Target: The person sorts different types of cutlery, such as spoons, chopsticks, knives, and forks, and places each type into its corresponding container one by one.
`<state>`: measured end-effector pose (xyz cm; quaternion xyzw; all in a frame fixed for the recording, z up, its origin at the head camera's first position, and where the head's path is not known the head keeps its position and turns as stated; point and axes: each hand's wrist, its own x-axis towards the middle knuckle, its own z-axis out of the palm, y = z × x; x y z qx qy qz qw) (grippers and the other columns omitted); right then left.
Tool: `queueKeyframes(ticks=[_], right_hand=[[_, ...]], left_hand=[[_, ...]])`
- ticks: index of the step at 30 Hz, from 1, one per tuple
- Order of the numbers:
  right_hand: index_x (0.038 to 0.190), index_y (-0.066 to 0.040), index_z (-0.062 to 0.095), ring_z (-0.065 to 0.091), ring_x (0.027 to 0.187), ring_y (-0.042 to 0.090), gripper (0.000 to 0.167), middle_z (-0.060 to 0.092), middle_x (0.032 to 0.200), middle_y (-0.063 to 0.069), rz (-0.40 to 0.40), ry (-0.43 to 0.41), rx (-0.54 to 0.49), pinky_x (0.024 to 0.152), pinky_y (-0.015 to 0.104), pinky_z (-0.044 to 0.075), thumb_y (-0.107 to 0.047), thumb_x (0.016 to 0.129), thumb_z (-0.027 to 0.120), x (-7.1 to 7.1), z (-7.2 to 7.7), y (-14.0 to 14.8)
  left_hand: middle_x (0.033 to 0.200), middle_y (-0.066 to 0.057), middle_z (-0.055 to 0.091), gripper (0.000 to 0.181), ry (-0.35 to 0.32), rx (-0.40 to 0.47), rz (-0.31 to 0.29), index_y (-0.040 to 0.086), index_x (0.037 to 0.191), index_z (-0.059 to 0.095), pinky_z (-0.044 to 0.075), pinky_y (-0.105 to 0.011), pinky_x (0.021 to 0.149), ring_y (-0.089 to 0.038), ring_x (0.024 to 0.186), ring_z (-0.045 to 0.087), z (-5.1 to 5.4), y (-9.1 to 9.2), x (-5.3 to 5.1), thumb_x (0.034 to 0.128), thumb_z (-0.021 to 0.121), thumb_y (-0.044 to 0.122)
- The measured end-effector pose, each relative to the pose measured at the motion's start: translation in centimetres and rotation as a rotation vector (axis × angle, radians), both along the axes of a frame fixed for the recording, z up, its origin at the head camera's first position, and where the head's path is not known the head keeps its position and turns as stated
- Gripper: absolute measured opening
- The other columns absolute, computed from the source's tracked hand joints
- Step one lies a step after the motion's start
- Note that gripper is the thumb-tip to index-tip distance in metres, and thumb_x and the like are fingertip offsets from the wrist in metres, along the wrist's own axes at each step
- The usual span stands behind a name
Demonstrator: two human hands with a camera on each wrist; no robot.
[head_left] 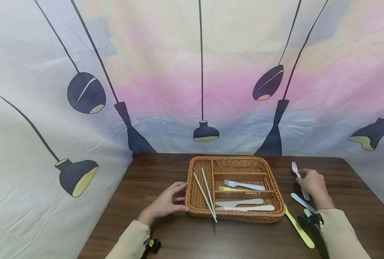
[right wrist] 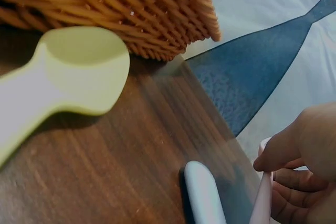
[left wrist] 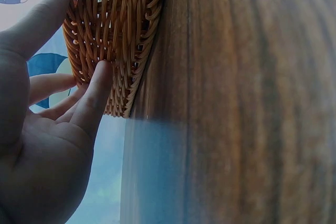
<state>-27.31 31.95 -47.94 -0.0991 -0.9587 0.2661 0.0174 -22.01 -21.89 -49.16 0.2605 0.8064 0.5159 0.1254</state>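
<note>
A brown wicker cutlery basket (head_left: 234,217) stands on the table. My left hand (head_left: 166,201) touches its left end with fairly straight fingers; the left wrist view shows the fingertips (left wrist: 100,72) against the weave. My right hand (head_left: 313,185) pinches a pale pink fork (head_left: 295,167) between thumb and fingers, tines pointing away, right of the basket. Two pale green chopsticks (head_left: 208,190) lie in the left compartment, ends over the front rim. A light blue fork (head_left: 247,185) and a yellow fork (head_left: 224,188) share the middle right compartment. A grey-blue knife (head_left: 243,202) and a white knife (head_left: 253,208) lie in the front one.
Right of the basket lies a yellow spoon (head_left: 300,228), its bowl (right wrist: 86,69) close to the wicker wall. A light blue utensil (head_left: 302,202) and another pale one (head_left: 306,212) lie by my right wrist, partly hidden. A printed cloth (head_left: 179,90) hangs behind the table (head_left: 166,237).
</note>
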Motion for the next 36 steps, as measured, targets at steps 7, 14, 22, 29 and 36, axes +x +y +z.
queueKeyframes(ticks=[7, 14, 22, 29, 36], right_hand=[[0.121, 0.008, 0.06, 0.057, 0.098, 0.049, 0.038, 0.064, 0.109, 0.03, 0.052, 0.053, 0.015, 0.076, 0.057, 0.053, -0.012, 0.088, 0.062, 0.1, 0.7, -0.7], [0.122, 0.007, 0.06, 0.06, 0.092, 0.045, 0.037, 0.065, 0.107, 0.028, 0.073, 0.078, 0.027, 0.066, 0.049, 0.054, -0.011, 0.09, 0.061, 0.2, 1.5, -1.5], [0.12, 0.004, 0.063, 0.062, 0.082, 0.038, 0.035, 0.07, 0.098, 0.023, 0.131, 0.158, 0.053, 0.062, 0.042, 0.051, -0.012, 0.089, 0.062, 0.4, 3.0, -2.7], [0.126, 0.001, 0.06, 0.058, 0.066, 0.022, 0.037, 0.071, 0.094, 0.02, 0.157, 0.134, 0.026, 0.051, 0.027, 0.042, -0.013, 0.091, 0.059, 0.6, 4.5, -4.0], [0.122, 0.001, 0.063, 0.065, 0.073, 0.025, 0.034, 0.072, 0.092, 0.02, 0.188, 0.211, 0.033, 0.053, 0.027, 0.046, -0.01, 0.09, 0.06, 0.6, 4.9, -5.0]], left_hand=[[0.15, -0.018, 0.03, 0.091, 0.0, -0.005, -0.001, -0.001, 0.15, 0.031, 0.057, -0.031, 0.094, -0.039, 0.119, 0.058, -0.1, 0.0, 0.0, 0.0782, 0.083, 0.02], [0.149, -0.018, 0.031, 0.091, 0.003, -0.012, 0.002, -0.001, 0.15, 0.032, 0.057, -0.028, 0.093, -0.039, 0.118, 0.059, -0.2, -0.1, 0.0, 0.0783, 0.083, 0.021], [0.15, -0.018, 0.03, 0.092, 0.013, -0.028, 0.004, 0.001, 0.151, 0.031, 0.058, -0.029, 0.093, -0.038, 0.117, 0.06, -0.2, -0.1, 0.0, 0.0787, 0.082, 0.025], [0.151, -0.018, 0.029, 0.092, 0.011, -0.038, 0.007, 0.001, 0.151, 0.031, 0.058, -0.028, 0.092, -0.038, 0.117, 0.06, -0.1, -0.1, 0.0, 0.0787, 0.082, 0.024], [0.151, -0.017, 0.03, 0.091, 0.004, -0.033, 0.01, 0.003, 0.151, 0.032, 0.058, -0.028, 0.093, -0.037, 0.118, 0.06, -0.1, -0.1, 0.1, 0.0786, 0.083, 0.022]])
